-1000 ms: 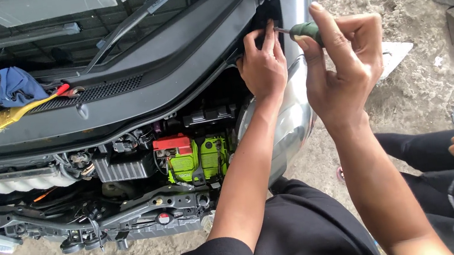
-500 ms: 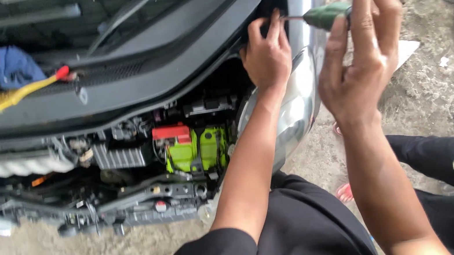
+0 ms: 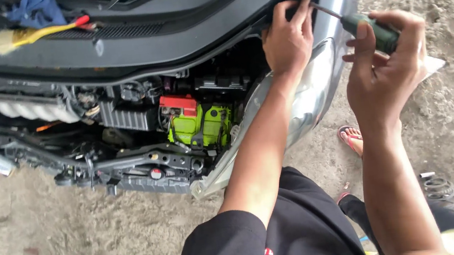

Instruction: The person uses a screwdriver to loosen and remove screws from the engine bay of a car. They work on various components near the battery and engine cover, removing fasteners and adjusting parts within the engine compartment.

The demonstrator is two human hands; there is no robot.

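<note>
**Screwdriver at the fender seam**

The right hand (image 3: 386, 74) had its fingers clenched around a green-handled screwdriver (image 3: 369, 30), its tip by the left hand (image 3: 288, 40), whose fingers gripped the black cowl panel (image 3: 169, 41). A slip (angled shaft) could likely jab those fingers or scratch the headlight (image 3: 307, 96) below.

The screwdriver (image 3: 369, 30) has a dark green handle and a thin metal shaft. It lies tilted, handle to the right and lower, shaft running up-left to the dark gap beside the headlight (image 3: 308, 102). The headlight is a clear, curved lens, set at the corner of the silver car body.
</note>
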